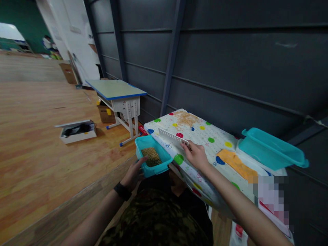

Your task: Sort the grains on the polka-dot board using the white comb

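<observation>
My left hand [133,173] grips the near side of a small teal container [152,155] holding yellowish grains, kept at the edge of a table covered with a white polka-dot cloth [205,136]. My right hand [196,153] is closed on the end of a flat white scraper [172,138] that lies on the cloth beside the container. A scattered heap of grains [187,118] sits at the far end of the cloth. A black watch is on my left wrist.
A larger teal tub [271,149] rests at the right on the table, with an orange cloth [237,163] beside it. A blue-edged desk [115,89] and an open white box [77,131] stand on the wooden floor. A grey panelled wall runs behind. People stand far left.
</observation>
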`<state>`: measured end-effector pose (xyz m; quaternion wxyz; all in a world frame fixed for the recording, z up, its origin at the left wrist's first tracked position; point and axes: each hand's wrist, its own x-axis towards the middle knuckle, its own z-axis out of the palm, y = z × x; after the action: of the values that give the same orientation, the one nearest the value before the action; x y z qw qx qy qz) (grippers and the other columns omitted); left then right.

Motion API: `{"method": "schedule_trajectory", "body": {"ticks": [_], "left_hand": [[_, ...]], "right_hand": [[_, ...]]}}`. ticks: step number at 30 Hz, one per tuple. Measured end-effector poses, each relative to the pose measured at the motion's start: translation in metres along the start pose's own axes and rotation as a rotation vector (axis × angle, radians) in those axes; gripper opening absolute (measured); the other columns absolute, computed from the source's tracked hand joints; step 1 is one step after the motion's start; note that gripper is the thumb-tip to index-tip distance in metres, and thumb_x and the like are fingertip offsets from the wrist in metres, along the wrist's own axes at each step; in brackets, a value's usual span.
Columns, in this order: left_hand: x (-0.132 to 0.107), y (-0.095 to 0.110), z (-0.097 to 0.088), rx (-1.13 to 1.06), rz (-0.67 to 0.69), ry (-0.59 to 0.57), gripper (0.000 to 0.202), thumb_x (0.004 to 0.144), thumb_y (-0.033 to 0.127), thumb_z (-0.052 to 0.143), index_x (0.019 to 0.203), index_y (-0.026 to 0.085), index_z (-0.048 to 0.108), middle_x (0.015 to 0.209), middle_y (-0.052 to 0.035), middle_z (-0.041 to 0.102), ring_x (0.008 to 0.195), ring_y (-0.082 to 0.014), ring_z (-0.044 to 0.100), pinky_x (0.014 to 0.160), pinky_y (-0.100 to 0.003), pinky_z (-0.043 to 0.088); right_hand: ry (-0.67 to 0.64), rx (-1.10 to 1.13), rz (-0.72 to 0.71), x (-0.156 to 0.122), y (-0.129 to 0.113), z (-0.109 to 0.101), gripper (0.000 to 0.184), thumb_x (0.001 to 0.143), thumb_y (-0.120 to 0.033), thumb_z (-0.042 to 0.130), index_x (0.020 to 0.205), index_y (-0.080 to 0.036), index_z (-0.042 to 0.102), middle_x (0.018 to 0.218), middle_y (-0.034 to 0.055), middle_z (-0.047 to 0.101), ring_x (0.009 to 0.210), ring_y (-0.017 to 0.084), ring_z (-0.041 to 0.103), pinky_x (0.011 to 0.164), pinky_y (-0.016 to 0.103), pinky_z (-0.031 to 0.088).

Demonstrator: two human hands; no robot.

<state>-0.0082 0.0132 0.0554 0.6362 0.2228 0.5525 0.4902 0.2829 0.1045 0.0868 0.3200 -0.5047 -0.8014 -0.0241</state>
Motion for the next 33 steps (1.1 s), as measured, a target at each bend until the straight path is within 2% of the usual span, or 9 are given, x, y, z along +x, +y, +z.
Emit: {"method": "schedule_trajectory", "body": {"ticks": [3,7,9,14,21,26,29,33], "left_hand": [[0.003,-0.001,-0.003,-0.003,0.023,-0.012,0.049,0.091,0.046,0.088,0.130,0.020,0.074,0.118,-0.0127,0.083,0.089,-0.0253,0.079,0.071,-0.035,0.065],[0.004,-0.002,-0.004,0.002,0.032,-0.030,0.047,0.091,0.049,0.088,0.125,0.019,0.075,0.109,-0.0109,0.083,0.083,-0.0240,0.078,0.070,-0.035,0.065],[0.004,-0.003,-0.005,-0.004,0.029,-0.023,0.045,0.091,0.048,0.087,0.124,0.020,0.076,0.104,-0.0089,0.082,0.080,-0.0228,0.076,0.069,-0.034,0.065],[0.003,-0.006,-0.004,-0.014,0.015,-0.005,0.039,0.090,0.045,0.087,0.119,0.021,0.075,0.096,-0.0062,0.080,0.075,-0.0215,0.074,0.064,-0.032,0.062],[0.002,-0.009,-0.002,-0.025,-0.003,-0.012,0.032,0.092,0.041,0.087,0.113,0.020,0.076,0.094,-0.0064,0.080,0.070,-0.0190,0.073,0.060,-0.030,0.059],[-0.004,-0.007,0.003,-0.037,-0.015,-0.024,0.031,0.100,0.037,0.080,0.125,0.019,0.077,0.096,-0.0070,0.081,0.069,-0.0187,0.073,0.061,-0.029,0.059],[-0.008,-0.008,0.005,-0.028,-0.040,-0.028,0.033,0.104,0.039,0.076,0.128,0.016,0.077,0.100,-0.0090,0.083,0.067,-0.0176,0.072,0.059,-0.028,0.057],[-0.011,-0.011,0.007,-0.011,-0.050,-0.061,0.046,0.105,0.040,0.075,0.145,0.017,0.073,0.122,-0.0143,0.086,0.084,-0.0231,0.081,0.067,-0.031,0.063]], "right_hand": [[0.080,-0.043,0.082,0.007,0.016,-0.005,0.037,0.111,-0.040,0.052,0.111,-0.021,0.083,0.089,0.0117,0.085,0.075,0.026,0.078,0.071,0.030,0.050],[0.154,-0.120,0.268,0.024,0.041,-0.004,0.036,0.109,-0.039,0.053,0.106,-0.018,0.083,0.086,0.0141,0.085,0.071,0.027,0.075,0.068,0.032,0.046],[0.145,-0.116,0.301,0.028,0.051,-0.001,0.036,0.108,-0.038,0.054,0.108,-0.018,0.084,0.091,0.0153,0.087,0.074,0.028,0.076,0.070,0.033,0.047],[0.108,-0.084,0.264,0.034,0.057,0.009,0.034,0.106,-0.031,0.058,0.118,-0.019,0.088,0.109,0.0163,0.090,0.091,0.033,0.083,0.079,0.035,0.053],[0.095,-0.024,0.199,0.041,0.051,0.011,0.030,0.105,-0.034,0.061,0.110,-0.023,0.088,0.101,0.0128,0.090,0.084,0.031,0.082,0.076,0.035,0.054],[0.168,0.089,0.213,0.035,0.048,0.011,0.033,0.104,-0.040,0.059,0.098,-0.022,0.085,0.088,0.0111,0.087,0.075,0.029,0.077,0.074,0.034,0.051],[0.178,0.138,0.213,0.034,0.047,0.011,0.033,0.101,-0.041,0.059,0.096,-0.022,0.085,0.087,0.0111,0.086,0.075,0.029,0.077,0.075,0.035,0.052],[0.151,0.200,0.188,0.027,0.045,0.010,0.034,0.100,-0.045,0.060,0.096,-0.023,0.086,0.090,0.0109,0.088,0.077,0.030,0.079,0.077,0.037,0.055]]}}
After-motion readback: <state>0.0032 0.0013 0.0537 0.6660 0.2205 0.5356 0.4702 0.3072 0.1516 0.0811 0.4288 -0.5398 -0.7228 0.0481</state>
